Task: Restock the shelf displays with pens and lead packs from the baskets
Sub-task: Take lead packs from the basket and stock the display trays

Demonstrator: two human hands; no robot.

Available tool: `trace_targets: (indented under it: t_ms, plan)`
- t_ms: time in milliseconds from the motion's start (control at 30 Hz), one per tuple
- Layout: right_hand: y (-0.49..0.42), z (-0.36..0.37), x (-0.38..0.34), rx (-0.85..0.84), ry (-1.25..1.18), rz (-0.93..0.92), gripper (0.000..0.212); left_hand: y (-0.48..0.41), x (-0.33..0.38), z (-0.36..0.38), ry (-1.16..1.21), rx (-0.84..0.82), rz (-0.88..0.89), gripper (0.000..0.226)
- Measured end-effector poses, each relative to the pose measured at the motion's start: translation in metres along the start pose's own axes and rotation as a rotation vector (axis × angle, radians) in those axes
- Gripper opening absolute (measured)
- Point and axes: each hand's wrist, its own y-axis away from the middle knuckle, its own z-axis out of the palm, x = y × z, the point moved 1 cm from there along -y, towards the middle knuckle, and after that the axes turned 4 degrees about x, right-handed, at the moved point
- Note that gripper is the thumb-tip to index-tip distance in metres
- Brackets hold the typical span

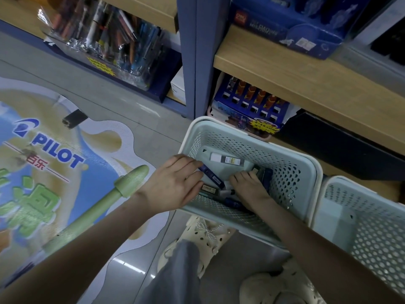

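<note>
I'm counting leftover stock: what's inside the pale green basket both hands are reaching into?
In the basket: a white-and-black pack, a blue pack at the left hand, dark packs by the right hand. The hands cover whatever lies beneath them.

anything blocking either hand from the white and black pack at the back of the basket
Nothing visible does. The white and black pack lies uncovered on the floor of the basket, beyond both hands. The left hand holds a blue pack; the right hand is among dark packs.
</note>
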Motion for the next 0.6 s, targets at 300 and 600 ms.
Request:
trace_targets:
  t_ms: [300,600]
  plan:
    - [-0.001,0.007,-0.003,0.029,0.090,0.009,0.062,0.000,0.004,0.000,0.007,-0.007,0.006,0.028]
    - [-0.002,0.001,-0.004,0.070,0.097,-0.052,0.054,0.000,0.005,0.001,0.020,-0.017,0.008,0.026]
